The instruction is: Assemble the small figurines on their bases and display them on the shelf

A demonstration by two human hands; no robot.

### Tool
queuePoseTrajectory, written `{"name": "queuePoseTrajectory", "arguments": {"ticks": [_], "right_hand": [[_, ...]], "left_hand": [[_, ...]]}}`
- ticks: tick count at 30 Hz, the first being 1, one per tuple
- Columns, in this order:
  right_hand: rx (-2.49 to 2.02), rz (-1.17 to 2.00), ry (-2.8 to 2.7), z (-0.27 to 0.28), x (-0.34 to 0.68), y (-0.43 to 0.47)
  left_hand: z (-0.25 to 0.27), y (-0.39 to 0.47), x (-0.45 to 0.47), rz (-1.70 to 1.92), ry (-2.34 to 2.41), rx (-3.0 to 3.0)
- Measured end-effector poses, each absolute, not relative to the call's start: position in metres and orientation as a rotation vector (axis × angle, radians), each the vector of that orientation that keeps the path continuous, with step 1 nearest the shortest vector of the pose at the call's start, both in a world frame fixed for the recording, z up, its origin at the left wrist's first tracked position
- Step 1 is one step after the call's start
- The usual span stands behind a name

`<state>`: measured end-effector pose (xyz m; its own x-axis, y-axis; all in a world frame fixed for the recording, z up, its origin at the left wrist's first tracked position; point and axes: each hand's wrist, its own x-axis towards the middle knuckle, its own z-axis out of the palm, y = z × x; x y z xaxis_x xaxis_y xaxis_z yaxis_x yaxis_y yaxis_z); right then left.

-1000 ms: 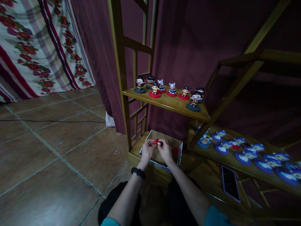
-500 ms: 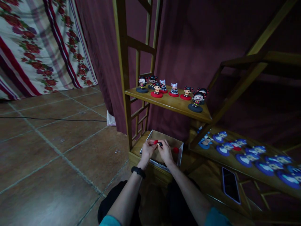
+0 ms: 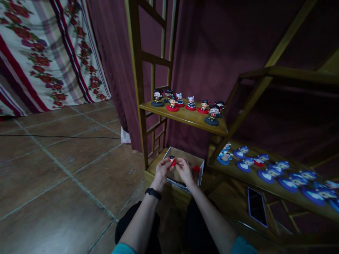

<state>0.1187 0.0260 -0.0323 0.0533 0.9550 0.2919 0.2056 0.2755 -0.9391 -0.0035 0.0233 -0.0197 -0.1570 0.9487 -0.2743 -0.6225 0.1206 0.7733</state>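
Observation:
Above the open cardboard box, a small black-haired figurine stands upright on a round red base between my hands. My left hand pinches the base from the left. The fingers of my right hand are closed at the base's right edge; the exact contact there is too small to make out. Inside the box, to the right of my right hand, lies another red round piece. My hands hide part of the box's inside.
Several figurines on red and dark bases stand on the wooden shelf above the box. To the right, a lower shelf carries several blue-based figurines. A phone lies near them. Wooden posts frame the left; a cable crosses the floor.
The dark-haired figure, earlier held sideways in my right fingers beside a red piece in my left, now stands upright on the red base. The view has shifted slightly.

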Motion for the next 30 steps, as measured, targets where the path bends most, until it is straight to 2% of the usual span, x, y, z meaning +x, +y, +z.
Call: {"name": "queuePoseTrajectory", "arguments": {"ticks": [12,30], "right_hand": [[-1.06,1.288,-1.011,-0.016,0.129,-0.02],[-1.224,1.545,-0.967,-0.013,0.134,-0.04]], "left_hand": [[-0.007,-0.014,-0.014,1.282,0.892,0.338],[-0.017,-0.057,0.009,1.197,0.995,0.444]]}}
